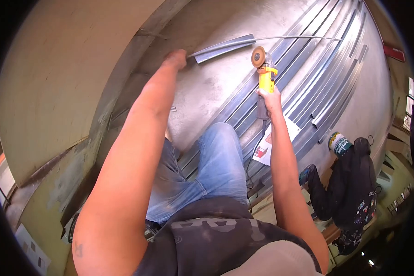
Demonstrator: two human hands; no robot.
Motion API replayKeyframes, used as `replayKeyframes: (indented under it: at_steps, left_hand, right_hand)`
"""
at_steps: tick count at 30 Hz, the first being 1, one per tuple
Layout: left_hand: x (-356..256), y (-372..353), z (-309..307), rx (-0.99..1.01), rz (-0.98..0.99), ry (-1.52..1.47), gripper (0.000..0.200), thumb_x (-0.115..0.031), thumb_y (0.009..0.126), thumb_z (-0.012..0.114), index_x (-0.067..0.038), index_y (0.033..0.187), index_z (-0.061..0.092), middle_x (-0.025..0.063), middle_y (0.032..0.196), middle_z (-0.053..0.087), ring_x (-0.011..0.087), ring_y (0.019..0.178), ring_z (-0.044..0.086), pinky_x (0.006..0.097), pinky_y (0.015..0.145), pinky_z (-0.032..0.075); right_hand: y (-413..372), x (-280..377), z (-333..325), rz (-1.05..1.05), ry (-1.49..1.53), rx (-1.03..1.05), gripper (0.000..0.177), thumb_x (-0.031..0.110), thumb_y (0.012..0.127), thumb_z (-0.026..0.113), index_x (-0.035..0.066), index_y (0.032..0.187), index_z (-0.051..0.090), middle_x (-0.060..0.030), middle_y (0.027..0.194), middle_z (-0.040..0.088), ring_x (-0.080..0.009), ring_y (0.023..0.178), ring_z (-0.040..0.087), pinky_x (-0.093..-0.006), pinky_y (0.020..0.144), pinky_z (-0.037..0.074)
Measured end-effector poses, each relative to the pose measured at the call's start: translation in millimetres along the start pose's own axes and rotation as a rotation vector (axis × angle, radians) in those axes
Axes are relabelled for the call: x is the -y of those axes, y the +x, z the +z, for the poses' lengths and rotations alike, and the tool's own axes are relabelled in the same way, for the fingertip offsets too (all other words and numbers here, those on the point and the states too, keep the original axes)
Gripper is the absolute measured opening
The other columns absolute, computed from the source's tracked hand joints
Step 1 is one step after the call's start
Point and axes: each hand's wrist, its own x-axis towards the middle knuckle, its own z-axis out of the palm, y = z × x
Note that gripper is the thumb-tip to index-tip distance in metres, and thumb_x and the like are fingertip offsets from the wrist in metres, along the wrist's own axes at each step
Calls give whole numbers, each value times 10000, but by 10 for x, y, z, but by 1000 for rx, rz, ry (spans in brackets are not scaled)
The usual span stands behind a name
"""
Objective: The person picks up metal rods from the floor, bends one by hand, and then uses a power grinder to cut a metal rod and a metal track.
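My right hand (pixel 272 99) is wrapped round the body of a yellow and black angle grinder (pixel 266 80), whose brown disc points up and away from me. Stretched out to the upper left, my left hand (pixel 175 59) is at the near end of a thin metal rod (pixel 299 37); its fingers are too small and blurred to make out. The rod runs right across a short metal channel piece (pixel 225 48) and over the long channels. The grinder's cord hangs down beside my right forearm.
Long metal channels (pixel 303 69) lie diagonally across the floor. A printed sheet (pixel 277 142) is under my right forearm. To the right are a labelled can (pixel 339 143) and a black garment (pixel 354 188). A large curved panel (pixel 55 83) stands at the left.
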Motion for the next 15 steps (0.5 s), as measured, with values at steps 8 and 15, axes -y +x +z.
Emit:
replayKeyframes:
  at_steps: [8,15]
  left_hand:
    - [-337,42,-152,-82,9,-160,308,-201,866,555,-98,1145,636,168,1159,620,331,1079,587,427,926,460]
    - [-987,-219,-176,-221,134,-42,425,-263,783,675,-45,1130,563,187,1244,502,335,1087,579,407,918,483]
  right_hand:
    - [463,202,-338,-93,-188,-51,450,181,642,784,18,992,553,-36,832,602,-130,711,566,-278,653,474]
    - [280,215,-394,-10,-28,-98,406,170,657,753,18,981,563,-32,826,598,-138,711,565,-272,657,462]
